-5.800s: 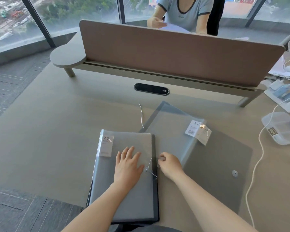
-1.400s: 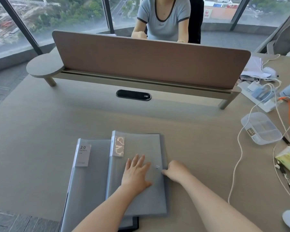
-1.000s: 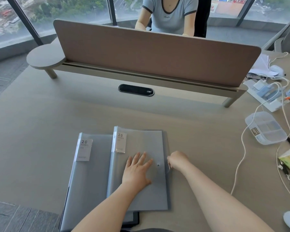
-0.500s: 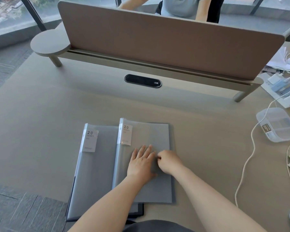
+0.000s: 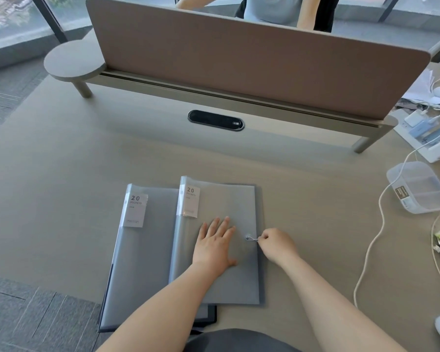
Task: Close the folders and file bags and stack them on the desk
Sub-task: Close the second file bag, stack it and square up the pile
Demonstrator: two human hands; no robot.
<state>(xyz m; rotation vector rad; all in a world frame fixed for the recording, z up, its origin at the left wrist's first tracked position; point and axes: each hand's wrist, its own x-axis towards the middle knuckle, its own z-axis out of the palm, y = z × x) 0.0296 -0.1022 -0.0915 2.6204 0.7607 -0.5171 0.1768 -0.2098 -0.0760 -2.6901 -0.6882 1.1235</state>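
Two grey translucent folders lie closed on the desk (image 5: pixel 61 174) in front of me. The left folder (image 5: pixel 142 262) carries a white "20 pockets" label and hangs a little over the desk's front edge. The right folder (image 5: pixel 226 207) overlaps it and lies on top. My left hand (image 5: pixel 215 246) presses flat on the right folder, fingers spread. My right hand (image 5: pixel 277 243) pinches a thin white string (image 5: pixel 253 239) that runs to a small round button (image 5: pixel 247 237) near the folder's right edge.
A brown divider panel (image 5: pixel 239 59) on a raised shelf crosses the desk's far side, with a person seated behind it. A black cable slot (image 5: pixel 216 120) lies below it. At the right are a clear plastic box (image 5: pixel 419 190), white cables (image 5: pixel 371 250) and a power strip (image 5: pixel 427 138).
My right hand has pulled away to the right from beside my left hand, drawing the string taut from the button. My left hand stays flat on the top folder.
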